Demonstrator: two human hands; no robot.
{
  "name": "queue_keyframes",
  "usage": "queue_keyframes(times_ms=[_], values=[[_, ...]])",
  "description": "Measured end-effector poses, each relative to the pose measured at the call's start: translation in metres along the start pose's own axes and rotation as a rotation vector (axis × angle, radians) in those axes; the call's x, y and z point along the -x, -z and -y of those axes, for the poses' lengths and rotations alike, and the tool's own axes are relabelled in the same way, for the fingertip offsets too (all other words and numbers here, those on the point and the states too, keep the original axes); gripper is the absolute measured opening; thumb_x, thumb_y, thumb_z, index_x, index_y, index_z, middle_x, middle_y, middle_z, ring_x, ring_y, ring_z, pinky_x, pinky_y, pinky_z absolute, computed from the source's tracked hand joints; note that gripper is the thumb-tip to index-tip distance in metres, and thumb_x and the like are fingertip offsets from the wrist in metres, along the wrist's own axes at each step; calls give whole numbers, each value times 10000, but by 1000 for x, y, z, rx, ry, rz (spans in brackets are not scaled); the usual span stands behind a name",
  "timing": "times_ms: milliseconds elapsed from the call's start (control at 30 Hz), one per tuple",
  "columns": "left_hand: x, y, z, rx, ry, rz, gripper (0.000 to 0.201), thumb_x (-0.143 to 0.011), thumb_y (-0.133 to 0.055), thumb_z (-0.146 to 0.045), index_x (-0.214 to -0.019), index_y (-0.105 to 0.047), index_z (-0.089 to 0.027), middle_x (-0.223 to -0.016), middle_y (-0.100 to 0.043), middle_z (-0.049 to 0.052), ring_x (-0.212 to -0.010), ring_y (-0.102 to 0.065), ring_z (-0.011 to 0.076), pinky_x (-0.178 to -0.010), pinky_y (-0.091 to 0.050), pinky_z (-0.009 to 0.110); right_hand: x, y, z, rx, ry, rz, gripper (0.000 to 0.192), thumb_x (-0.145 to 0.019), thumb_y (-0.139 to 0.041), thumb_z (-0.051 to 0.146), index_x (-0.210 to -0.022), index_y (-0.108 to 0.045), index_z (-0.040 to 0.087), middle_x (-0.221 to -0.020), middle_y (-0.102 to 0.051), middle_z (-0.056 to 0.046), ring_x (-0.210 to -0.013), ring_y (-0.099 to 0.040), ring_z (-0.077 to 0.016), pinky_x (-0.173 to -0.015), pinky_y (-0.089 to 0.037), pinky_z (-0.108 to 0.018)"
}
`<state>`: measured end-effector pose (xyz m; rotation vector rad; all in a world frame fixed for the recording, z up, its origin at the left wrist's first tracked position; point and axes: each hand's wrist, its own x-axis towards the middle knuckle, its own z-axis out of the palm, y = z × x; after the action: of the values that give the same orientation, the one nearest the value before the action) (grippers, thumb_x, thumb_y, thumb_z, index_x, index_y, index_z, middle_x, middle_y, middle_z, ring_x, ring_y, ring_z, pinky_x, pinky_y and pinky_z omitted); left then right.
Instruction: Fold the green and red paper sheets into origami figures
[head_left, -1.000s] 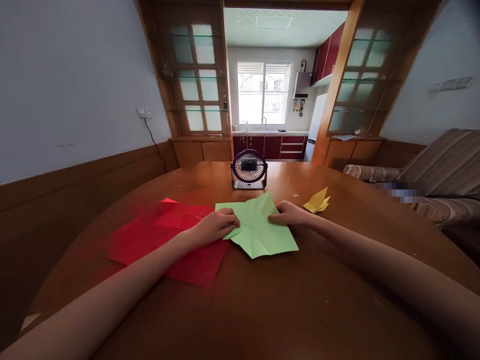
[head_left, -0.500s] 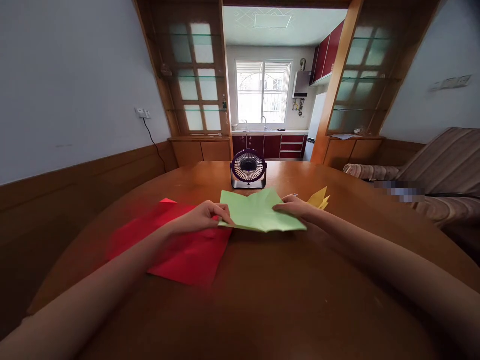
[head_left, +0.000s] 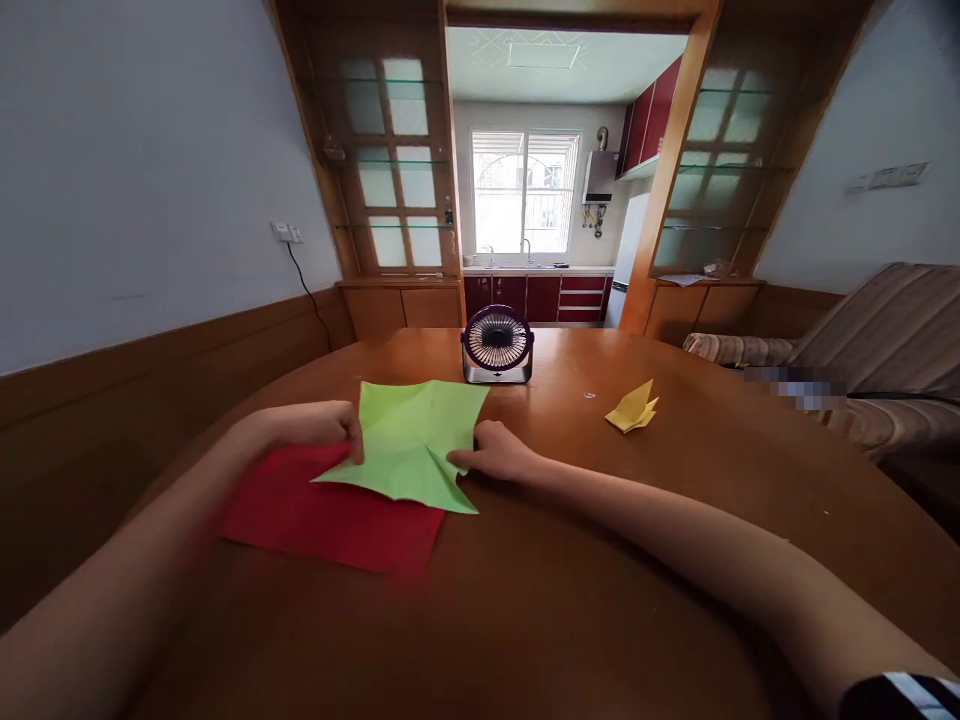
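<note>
Left of centre in the frame, the green paper (head_left: 409, 445) has just slid leftward onto the red sheet (head_left: 330, 510) on the table (head_left: 570, 600). Left hand (head_left: 315, 425) pinches its left edge, right hand (head_left: 499, 460) its right. Beyond sits a fan (head_left: 497, 345).

My one camera sits on my head, looking forward and slightly down across the round wooden desk (head_left: 570, 600). My forearms enter from the bottom edge, close to the lens. Straight ahead it faces a small fan (head_left: 497, 345), and beyond that a kitchen window (head_left: 525, 190), far off.
</note>
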<state>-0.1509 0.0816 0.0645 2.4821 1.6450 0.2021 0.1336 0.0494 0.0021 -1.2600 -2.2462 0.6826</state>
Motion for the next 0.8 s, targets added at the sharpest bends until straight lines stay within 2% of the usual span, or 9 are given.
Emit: queue_keyframes(times_ms=[100, 233, 300, 400, 467, 567, 667, 700, 800], values=[[-8, -15, -28, -169, 33, -120, 217, -622, -600, -277, -422, -580, -197, -550, -616, 110, -755, -635, 311, -841, -449, 476, -8, -5, 9, 68, -17, 0, 278, -774, -713, 359, -661, -614, 125, -789, -676, -84, -668, -569, -146, -558, -367, -243], [-14, -44, -74, -362, -17, -382, 322, -829, -459, -319, -834, -713, -122, -941, -662, 231, -993, -591, 380, -925, -354, 530, -11, 0, 13, 148, 17, 71, 337, -748, -743, 424, -648, -598, 137, -755, -657, -49, -642, -539, -126, -537, -338, -233], [-16, -61, -83, -339, -84, -346, 449, -879, -431, -427, -1048, -697, -107, -1114, -633, 247, -1110, -548, 402, -956, -336, 531, -8, 4, 11, 184, 53, 108, 376, -747, -740, 456, -617, -582, 140, -696, -625, -22, -609, -508, -111, -517, -313, -233], [-16, -79, -73, -155, -4, -166, 631, -908, -371, -563, -1373, -516, -162, -1424, -468, 212, -1325, -405, 395, -1042, -270, 556, 2, 19, 3, 213, 74, 168, 472, -760, -699, 535, -541, -543, 147, -562, -526, 12, -547, -443, -97, -494, -266, -248], [-15, -85, -61, -73, 19, -50, 676, -918, -336, -598, -1483, -351, -226, -1556, -275, 152, -1433, -236, 367, -1094, -168, 598, 13, 42, -10, 232, 60, 169, 516, -808, -618, 583, -537, -556, 149, -539, -504, 14, -525, -418, -94, -498, -266, -252], [-13, -87, -51, -41, 7, 8, 710, -922, -307, -637, -1520, -231, -262, -1591, -135, 116, -1470, -106, 345, -1105, -42, 645, 33, 99, -40, 382, -78, -12, 433, -825, -612, 548, -661, -636, 148, -659, -605, -34, -596, -514, -133, -557, -339, -257], [-13, -87, -56, -68, 51, -7, 696, -936, -285, -638, -1526, -196, -280, -1597, -109, 119, -1472, -95, 348, -1077, -2, 695, 53, 163, -80, 566, -138, -295, 290, -787, -684, 416, -907, -682, 152, -1032, -650, -131, -895, -610, -241, -765, -439, -325], [-13, -88, -61, -88, 74, -28, 679, -942, -288, -627, -1523, -215, -282, -1596, -126, 131, -1467, -114, 357, -1067, -23, 708, 59, 181, -93, 627, -182, -342, 361, -720, -743, 381, -999, -677, 162, -1159, -612, -152, -1031, -586, -294, -837, -439, -366], [-14, -90, -78, -206, 61, -188, 567, -971, -346, -514, -1456, -392, -224, -1527, -309, 203, -1402, -277, 391, -1055, -192, 664, 67, 209, -120, 480, -426, -173, 526, -580, -818, 258, -1075, -667, 161, -1187, -608, -176, -1120, -568, -350, -867, -455, -411]])
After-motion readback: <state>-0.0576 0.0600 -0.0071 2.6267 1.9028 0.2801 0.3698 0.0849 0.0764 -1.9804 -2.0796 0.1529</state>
